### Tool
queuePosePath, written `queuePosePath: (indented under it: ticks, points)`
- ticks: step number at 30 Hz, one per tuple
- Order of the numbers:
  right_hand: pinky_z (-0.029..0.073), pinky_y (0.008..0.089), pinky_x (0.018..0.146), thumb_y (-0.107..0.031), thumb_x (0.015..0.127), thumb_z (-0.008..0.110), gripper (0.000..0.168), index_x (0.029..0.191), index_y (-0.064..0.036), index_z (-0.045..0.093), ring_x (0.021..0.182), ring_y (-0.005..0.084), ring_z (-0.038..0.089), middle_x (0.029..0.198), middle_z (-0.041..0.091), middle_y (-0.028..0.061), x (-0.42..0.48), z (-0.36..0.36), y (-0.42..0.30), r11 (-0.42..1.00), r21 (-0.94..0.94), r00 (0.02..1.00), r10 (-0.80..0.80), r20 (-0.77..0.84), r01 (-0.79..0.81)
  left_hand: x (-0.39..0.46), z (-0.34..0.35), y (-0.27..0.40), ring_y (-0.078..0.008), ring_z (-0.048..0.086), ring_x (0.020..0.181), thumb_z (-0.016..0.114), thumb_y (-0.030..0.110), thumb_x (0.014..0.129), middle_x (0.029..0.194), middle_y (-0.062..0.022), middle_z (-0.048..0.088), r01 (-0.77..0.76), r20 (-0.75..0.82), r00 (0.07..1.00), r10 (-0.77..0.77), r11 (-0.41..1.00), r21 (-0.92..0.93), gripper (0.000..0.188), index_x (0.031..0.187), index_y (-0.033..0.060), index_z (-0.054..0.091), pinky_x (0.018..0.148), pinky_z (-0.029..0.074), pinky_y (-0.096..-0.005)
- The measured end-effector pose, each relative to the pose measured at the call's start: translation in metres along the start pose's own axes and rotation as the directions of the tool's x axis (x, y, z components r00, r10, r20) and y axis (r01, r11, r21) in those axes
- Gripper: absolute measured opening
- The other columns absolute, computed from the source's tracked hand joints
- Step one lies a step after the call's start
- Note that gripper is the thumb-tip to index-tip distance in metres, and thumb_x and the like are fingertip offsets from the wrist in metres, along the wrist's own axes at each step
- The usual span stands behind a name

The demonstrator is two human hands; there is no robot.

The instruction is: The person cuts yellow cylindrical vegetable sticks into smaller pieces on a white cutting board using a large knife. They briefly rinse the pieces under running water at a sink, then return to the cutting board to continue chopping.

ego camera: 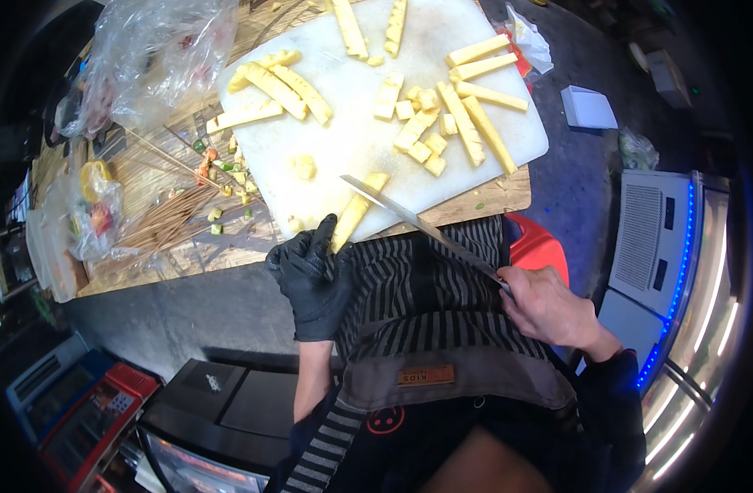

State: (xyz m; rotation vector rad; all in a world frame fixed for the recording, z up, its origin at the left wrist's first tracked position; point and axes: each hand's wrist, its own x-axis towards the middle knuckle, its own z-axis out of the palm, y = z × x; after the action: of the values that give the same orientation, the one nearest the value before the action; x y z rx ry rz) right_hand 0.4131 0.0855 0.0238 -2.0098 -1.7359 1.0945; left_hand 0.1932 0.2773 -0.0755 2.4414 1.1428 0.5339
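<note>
My left hand (315, 271), in a black glove, holds the near end of a pineapple strip (359, 211) against a white cutting board (493, 142). In my bare right hand (546, 306) is the handle of a long knife (426, 227); its blade slants up to the left, with the tip part over the strip's far end. Small pineapple chunks (435, 165) lie right of centre on the board among several strips (487, 95). More strips (278, 89) rest at the board's left, one sticking out past its edge. Another small piece (304, 167) sits beyond my left hand.
Thin wooden skewers (167, 215) and diced colourful scraps (219, 166) are scattered on the wooden table (253, 251), left of the board. Clear plastic bags (161, 61) cover its far left part. A red stool (540, 243) stands under the table's right corner.
</note>
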Motion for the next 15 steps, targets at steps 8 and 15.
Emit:
queuePosePath:
  ticks: [8,15]
  points:
    - [0.043,0.0444,0.056,-0.001,0.078,0.058,0.029,0.103,0.006,0.044,0.066,0.0400,0.056,0.071,0.055,0.0198,-0.0023,-0.0038,-0.0059,1.000,-0.022,1.000,0.021,0.006,-0.021,0.0012,0.0026,-0.0004,-0.0213,0.055,0.080,0.075,0.007,0.066,0.085,-0.0051,0.061,-0.001,-0.022,1.000,0.000,0.999,-0.041,0.046,0.111,0.0164,0.067,0.080,0.040,-0.0324]
    - [0.042,0.0438,0.056,-0.002,0.080,0.057,0.026,0.102,0.005,0.044,0.065,0.0392,0.056,0.068,0.055,0.0195,-0.0012,-0.0030,-0.0054,0.999,-0.028,0.998,0.048,0.045,-0.047,0.0003,0.0024,-0.0003,-0.0211,0.055,0.080,0.073,0.005,0.067,0.084,-0.0059,0.061,-0.003,-0.037,0.999,0.000,0.998,-0.066,0.045,0.110,0.0158,0.067,0.078,0.042,-0.0323]
